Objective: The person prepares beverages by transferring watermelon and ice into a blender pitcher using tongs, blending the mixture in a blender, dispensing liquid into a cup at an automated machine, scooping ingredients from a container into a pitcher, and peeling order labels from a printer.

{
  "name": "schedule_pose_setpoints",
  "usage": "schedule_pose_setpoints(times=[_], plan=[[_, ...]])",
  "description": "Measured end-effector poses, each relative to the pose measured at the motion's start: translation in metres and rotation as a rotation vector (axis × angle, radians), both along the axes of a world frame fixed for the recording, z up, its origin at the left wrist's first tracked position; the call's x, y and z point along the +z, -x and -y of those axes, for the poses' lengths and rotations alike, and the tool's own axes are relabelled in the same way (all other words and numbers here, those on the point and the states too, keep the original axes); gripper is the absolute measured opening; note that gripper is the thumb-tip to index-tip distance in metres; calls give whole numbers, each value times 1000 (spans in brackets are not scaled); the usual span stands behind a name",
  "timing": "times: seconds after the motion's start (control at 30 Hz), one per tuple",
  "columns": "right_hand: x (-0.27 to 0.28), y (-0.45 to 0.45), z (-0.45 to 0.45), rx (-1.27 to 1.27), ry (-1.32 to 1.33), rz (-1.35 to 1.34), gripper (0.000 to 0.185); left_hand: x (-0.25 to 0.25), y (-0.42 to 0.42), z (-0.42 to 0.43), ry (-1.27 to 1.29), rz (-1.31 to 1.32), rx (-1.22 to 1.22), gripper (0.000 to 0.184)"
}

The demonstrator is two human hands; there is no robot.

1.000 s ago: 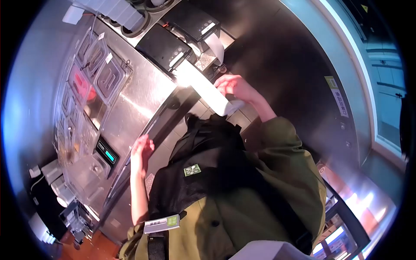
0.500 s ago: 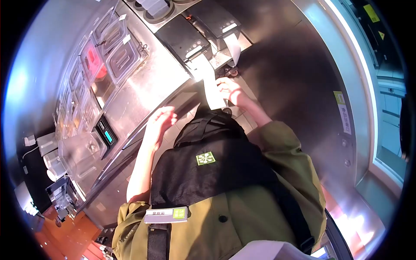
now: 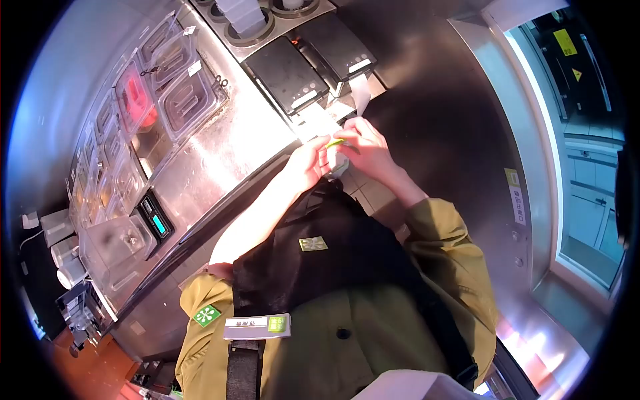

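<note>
A white paper strip (image 3: 319, 123) hangs from the slot of the left black printer (image 3: 287, 75), overexposed near the top. My left hand (image 3: 308, 165) has its fingers closed at the strip's left side. Opposite it, my right hand (image 3: 368, 153) pinches the strip from the right, with the fingertips of both hands almost meeting. Between them shows a small yellow-green piece (image 3: 335, 142), too small to name. Part of the paper dangles crumpled below the fingers.
A second black printer (image 3: 337, 45) with a paper tail (image 3: 360, 93) stands alongside. On the steel counter (image 3: 230, 100) at left are lidded clear containers (image 3: 190, 103), a digital scale (image 3: 155, 217) and a clear bin (image 3: 117, 243). Cup holders (image 3: 250, 30) sit behind the printers.
My left hand has moved up and right to the paper strip. My right hand has shifted slightly right and closed in on it. The strip's lower end is now gathered up at the fingers.
</note>
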State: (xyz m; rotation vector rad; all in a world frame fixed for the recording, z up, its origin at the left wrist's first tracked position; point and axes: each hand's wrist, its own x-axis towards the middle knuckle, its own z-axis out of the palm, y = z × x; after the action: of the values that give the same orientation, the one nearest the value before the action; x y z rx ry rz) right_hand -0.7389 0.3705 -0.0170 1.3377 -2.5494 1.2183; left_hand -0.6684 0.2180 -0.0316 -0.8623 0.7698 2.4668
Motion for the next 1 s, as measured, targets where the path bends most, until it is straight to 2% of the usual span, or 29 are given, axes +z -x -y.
schedule_pose_setpoints(times=[0.07, 0.17, 0.23, 0.27, 0.3, 0.33, 0.37, 0.47, 0.57, 0.6, 0.63, 0.67, 0.7, 0.73, 0.77, 0.8, 0.83, 0.87, 0.9, 0.97, 1.0], plan=[[14, 7, 5, 80, -30, -165, 19, 1, 1, 4, -40, 46, 32, 21], [7, 14, 6, 131, -59, -355, 16, 20, 10, 6, -59, 105, 45, 20], [17, 14, 7, 146, -69, -381, 16, 31, 18, 8, -51, 189, 81, 14], [19, 17, 11, 139, -91, -353, 15, 18, 19, 14, -86, 181, 50, 14], [23, 19, 14, 132, -117, -320, 14, 23, 22, 14, -11, 190, 23, 13], [31, 20, 18, 105, -253, -307, 12, 13, 24, 18, -16, 175, -14, 12], [36, 23, 19, 154, -242, -306, 13, 2, 26, 23, -23, 163, -53, 12], [57, 29, 17, 244, -201, -316, 14, 15, 32, 32, 16, 165, -159, 19], [132, 27, -2, 167, -295, -132, 15, 37, 54, 66, 681, 48, -996, 29], [144, 30, -16, 29, -46, -140, 15, 13, 63, 98, 825, -252, -1301, 44], [153, 36, -29, -116, 207, -150, 16, 33, 86, 113, 1340, -697, -1518, 52], [162, 43, -36, -277, 354, -86, 17, 124, 114, 94, 1667, -445, -1589, 55], [166, 47, -39, -440, 497, -16, 17, 130, 145, 105, 1828, -432, -1422, 50], [165, 54, -35, -494, 543, 127, 15, 135, 179, 114, 1737, -583, -1101, 45], [164, 61, -28, -553, 595, 272, 13, 120, 225, 125, 1650, -459, -897, 41], [159, 67, -23, -578, 494, 265, 14, 107, 259, 125, 1916, -520, -607, 35], [159, 71, -15, -569, 456, 217, 13, 92, 293, 127, 2079, -490, -503, 31], [158, 73, -14, -581, 409, 219, 13, 63, 325, 140, 2296, -512, -495, 35], [156, 72, -13, -590, 359, 222, 12, 39, 349, 150, 2383, -346, -580, 40], [154, 68, -19, -617, 358, 256, 14, 10, 371, 167, 2289, -145, -744, 44], [148, 65, -26, -658, 367, 259, 13, 5, 376, 167, 2230, -139, -744, 46]])
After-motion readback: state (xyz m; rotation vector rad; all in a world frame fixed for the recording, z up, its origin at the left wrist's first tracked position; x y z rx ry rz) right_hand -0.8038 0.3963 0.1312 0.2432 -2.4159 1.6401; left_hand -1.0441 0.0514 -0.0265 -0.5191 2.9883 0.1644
